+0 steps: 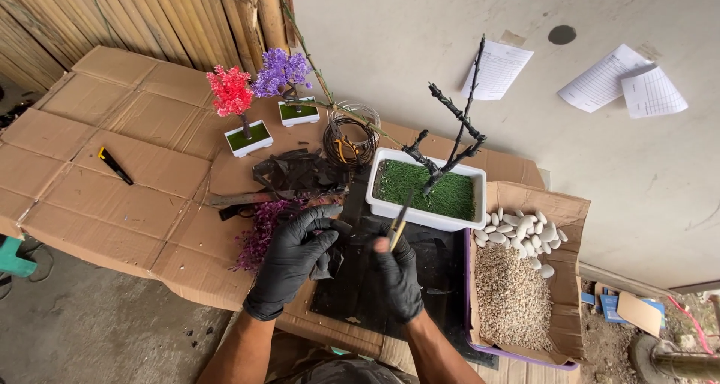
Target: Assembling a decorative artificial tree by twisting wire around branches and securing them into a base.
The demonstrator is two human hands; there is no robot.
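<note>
The gloved right hand (399, 273) pinches a thin tool (399, 220) pointing up toward the white grass-filled planter (427, 191) just beyond it, while the left hand (294, 258) curls closed around a dark strip (341, 226) beside purple foliage (262, 232).

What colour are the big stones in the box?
White, piled above the gravel in the cardboard box; stones show best in the head view.

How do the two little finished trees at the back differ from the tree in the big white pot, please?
The two small trees carry red and purple foliage; the large tree is bare dark branches. Their pots are small; the big white pot is far larger and sits nearer the gloved hands. All stand upright in white pots with green turf.
</note>
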